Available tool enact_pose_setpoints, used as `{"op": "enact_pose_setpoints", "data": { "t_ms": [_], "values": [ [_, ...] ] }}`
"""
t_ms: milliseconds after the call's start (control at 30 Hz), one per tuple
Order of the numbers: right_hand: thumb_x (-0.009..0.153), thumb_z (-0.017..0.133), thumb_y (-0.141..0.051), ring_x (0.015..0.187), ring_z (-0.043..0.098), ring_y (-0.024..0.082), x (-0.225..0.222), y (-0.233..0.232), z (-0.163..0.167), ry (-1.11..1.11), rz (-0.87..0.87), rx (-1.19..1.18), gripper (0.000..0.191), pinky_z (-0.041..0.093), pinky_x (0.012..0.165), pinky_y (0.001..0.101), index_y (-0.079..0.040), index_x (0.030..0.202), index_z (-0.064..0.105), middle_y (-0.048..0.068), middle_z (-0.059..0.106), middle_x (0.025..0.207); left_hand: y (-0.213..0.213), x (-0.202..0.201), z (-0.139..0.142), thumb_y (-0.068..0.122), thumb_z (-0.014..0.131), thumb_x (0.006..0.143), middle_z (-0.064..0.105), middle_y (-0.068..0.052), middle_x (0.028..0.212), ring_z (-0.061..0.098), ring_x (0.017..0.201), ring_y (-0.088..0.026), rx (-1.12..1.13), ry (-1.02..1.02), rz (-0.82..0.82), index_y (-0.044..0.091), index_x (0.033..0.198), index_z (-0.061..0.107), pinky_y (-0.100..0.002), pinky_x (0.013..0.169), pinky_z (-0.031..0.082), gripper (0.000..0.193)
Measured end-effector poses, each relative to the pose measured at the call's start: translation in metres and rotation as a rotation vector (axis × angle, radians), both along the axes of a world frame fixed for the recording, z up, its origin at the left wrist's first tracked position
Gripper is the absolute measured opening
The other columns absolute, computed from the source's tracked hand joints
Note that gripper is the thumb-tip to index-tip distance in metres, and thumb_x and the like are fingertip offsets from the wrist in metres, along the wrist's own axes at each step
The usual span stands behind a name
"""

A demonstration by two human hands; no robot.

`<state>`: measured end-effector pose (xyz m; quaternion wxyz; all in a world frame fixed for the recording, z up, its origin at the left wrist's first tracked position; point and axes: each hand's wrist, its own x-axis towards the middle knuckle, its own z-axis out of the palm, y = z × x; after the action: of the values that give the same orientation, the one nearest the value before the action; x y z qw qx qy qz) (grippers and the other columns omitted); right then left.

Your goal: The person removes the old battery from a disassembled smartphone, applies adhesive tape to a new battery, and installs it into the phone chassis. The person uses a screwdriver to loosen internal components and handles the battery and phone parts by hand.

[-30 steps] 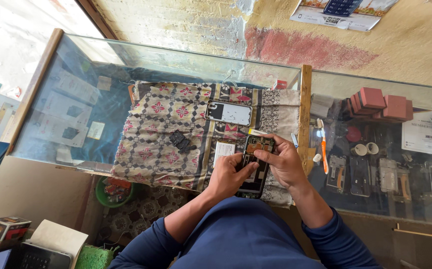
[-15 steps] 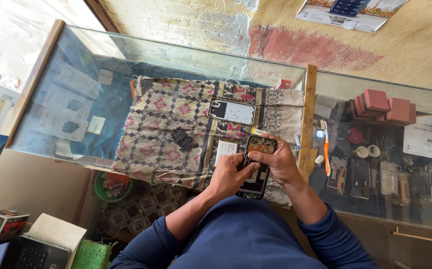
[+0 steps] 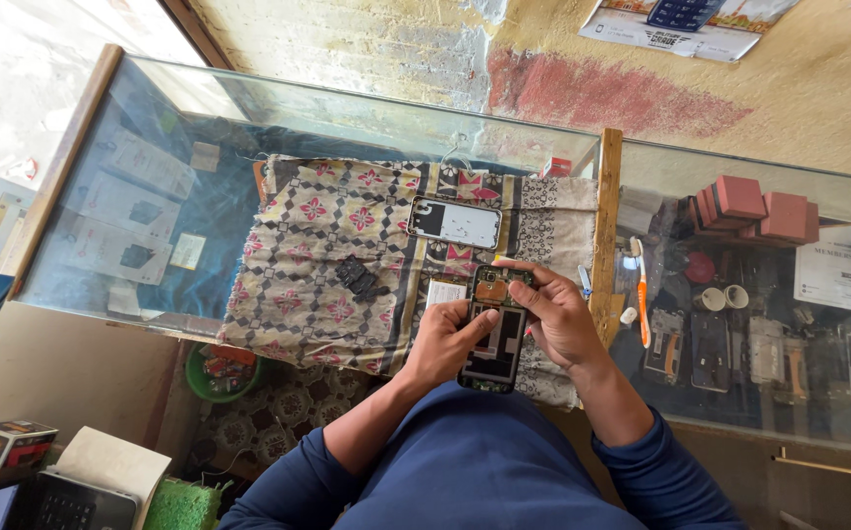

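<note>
1. the opened phone [image 3: 493, 332] sits over the patterned cloth [image 3: 347, 265] on the glass worktop [image 3: 151, 177], back cover [image 3: 454, 222] already off and lying apart.
2. left hand [image 3: 445, 344] grip is clamped on the phone's side, thumb on the board.
3. right hand [image 3: 555, 316] fingers are pinched at its top end; insides remain exposed, not reassembled.

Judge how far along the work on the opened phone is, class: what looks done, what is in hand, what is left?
Done: the back cover is off, lying on the patterned cloth, with a small black part nearby. In hand: the left hand steadies the opened phone while the right hand works at its upper end. Left: the phone's insides are exposed and the cover is not refitted.
</note>
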<state>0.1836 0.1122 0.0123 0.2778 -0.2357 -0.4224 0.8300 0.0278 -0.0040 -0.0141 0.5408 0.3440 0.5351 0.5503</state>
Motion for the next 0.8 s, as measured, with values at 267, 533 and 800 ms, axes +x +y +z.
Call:
{"op": "enact_pose_setpoints", "data": {
  "t_ms": [267,533,800],
  "values": [
    [0.089,0.073,0.004,0.095,0.073,0.013,-0.007,-0.006,-0.005,-0.035,-0.05,0.065,0.044,0.06,0.084,0.0263,-0.002,0.131,0.062,0.011,0.076,0.107,0.002,0.0,0.002,0.025,0.07,0.102,0.062,0.0,0.062,0.048,0.057,-0.002,0.029,0.176,0.015,-0.003,0.077,0.067,-0.024,0.047,0.039,0.038],
    [0.088,0.075,0.01,0.092,0.074,0.016,-0.017,-0.008,-0.01,-0.003,-0.068,0.052,0.033,0.062,0.082,0.029,0.0,0.118,0.066,0.012,0.076,0.104,-0.001,-0.004,0.011,0.024,0.07,0.099,0.067,-0.002,0.062,0.057,0.055,-0.002,0.024,0.254,-0.002,-0.001,0.081,0.07,-0.025,0.046,0.045,0.031],
    [0.086,0.074,0.004,0.091,0.074,0.015,-0.015,-0.001,-0.004,-0.036,-0.036,-0.105,0.034,0.062,0.081,0.0287,-0.001,0.119,0.066,0.01,0.076,0.102,-0.001,-0.003,0.011,0.026,0.07,0.099,0.063,-0.002,0.057,0.052,0.052,-0.003,0.015,0.304,0.015,-0.001,0.079,0.069,-0.025,0.045,0.041,0.034]
  ]
}}
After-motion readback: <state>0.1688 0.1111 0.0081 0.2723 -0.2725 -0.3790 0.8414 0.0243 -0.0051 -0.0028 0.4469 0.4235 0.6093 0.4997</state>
